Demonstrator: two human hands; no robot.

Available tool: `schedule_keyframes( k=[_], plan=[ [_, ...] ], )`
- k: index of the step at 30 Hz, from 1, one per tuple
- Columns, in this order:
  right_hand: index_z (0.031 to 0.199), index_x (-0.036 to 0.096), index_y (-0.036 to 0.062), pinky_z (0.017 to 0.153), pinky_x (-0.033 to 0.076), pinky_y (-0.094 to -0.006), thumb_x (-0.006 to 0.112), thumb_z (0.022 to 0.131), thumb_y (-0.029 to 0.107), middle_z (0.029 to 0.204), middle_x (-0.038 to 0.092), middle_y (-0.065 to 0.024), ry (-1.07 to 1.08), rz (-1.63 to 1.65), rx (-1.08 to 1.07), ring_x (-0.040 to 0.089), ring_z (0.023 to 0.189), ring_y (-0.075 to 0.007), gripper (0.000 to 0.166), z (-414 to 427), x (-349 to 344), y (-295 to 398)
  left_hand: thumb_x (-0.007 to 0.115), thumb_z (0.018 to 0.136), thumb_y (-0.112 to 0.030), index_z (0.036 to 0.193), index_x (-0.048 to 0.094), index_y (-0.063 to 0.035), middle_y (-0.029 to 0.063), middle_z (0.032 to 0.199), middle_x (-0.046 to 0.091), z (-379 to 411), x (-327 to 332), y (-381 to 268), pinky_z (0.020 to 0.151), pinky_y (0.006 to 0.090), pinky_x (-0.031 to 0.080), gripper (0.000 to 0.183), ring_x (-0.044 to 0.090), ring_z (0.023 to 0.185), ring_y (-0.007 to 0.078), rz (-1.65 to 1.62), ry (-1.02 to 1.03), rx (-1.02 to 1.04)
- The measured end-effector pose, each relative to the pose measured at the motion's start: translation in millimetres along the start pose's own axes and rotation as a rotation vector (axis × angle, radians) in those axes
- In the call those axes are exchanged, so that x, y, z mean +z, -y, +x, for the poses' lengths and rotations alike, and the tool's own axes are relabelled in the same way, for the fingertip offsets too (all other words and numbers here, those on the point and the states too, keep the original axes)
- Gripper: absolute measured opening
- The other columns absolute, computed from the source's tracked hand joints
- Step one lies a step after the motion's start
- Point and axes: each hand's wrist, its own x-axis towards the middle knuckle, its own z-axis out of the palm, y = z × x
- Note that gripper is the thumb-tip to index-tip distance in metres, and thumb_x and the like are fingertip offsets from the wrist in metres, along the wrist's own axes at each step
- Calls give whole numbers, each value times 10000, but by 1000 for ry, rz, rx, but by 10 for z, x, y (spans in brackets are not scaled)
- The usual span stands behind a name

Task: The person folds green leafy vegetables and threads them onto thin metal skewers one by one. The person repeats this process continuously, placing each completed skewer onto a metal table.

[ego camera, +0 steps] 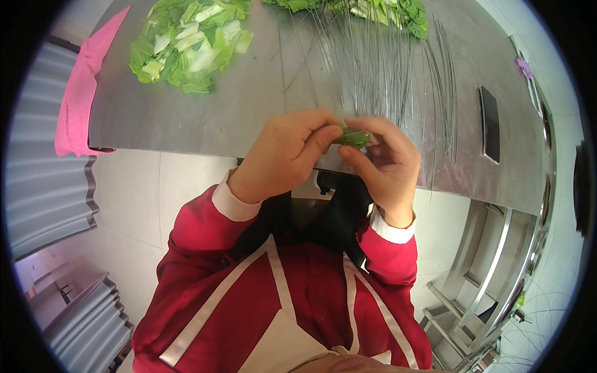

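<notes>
Above the near edge of a metal table (186,126), my left hand (291,151) pinches one end of a small folded green leaf piece (355,137). On its right, the thumb and fingers of my right hand (385,161) curl around the other end of the leaf. Just beyond my hands lie many thin metal skewers (373,70), spread loosely with their far ends by more leafy greens (401,14). A pile of cut green leaves with pale stem pieces (191,46) rests at the far left of the table.
A pink cloth (81,98) hangs over the table's left edge. To the right, a smaller group of skewers (445,93) lies near a dark flat phone-like object (489,125). A metal rack frame (485,270) stands below at the right.
</notes>
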Motion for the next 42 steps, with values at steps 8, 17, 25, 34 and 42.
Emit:
schedule_keyframes(
  k=[8, 17, 25, 34, 42],
  plan=[
    [1032, 609, -33, 579, 410, -183, 694, 741, -66, 874, 629, -57, 8, 6, 26, 546, 677, -72, 305, 12, 3, -2, 589, 843, -5, 1003, 610, 6, 58, 790, 650, -25, -17, 56, 598, 231, 458, 162, 589, 690, 106, -228, -11, -54],
    [1029, 591, -49, 562, 468, -190, 616, 809, -87, 866, 643, -84, 5, 138, 93, 627, 692, -110, 224, 5, 29, 54, 650, 782, 18, 1005, 605, -3, 68, 853, 645, -12, 17, 195, 658, 242, 476, 228, 613, 770, 124, -228, -90, 113],
    [1005, 578, -49, 680, 495, -222, 592, 774, -167, 979, 628, -107, 23, 95, -79, 631, 825, -141, 259, 20, 26, -27, 574, 858, 40, 1104, 529, 30, 87, 1001, 602, -13, -29, 92, 782, 249, 480, 250, 605, 881, 143, -223, 63, 0],
    [1076, 571, -13, 580, 425, -157, 633, 769, -104, 915, 648, -76, 4, 63, 67, 603, 754, -67, 326, 31, 46, 16, 592, 814, 64, 969, 601, -7, 80, 894, 642, -10, 39, 148, 712, 255, 493, 171, 615, 837, 139, -298, -106, 180],
    [995, 608, -33, 492, 434, -181, 630, 807, -71, 841, 656, -89, 31, 40, 88, 610, 611, -94, 193, 11, 39, 49, 566, 797, 144, 1029, 532, 17, 78, 981, 567, -29, -29, 158, 845, 262, 445, 266, 563, 928, 149, -233, 11, 147]
  ],
)
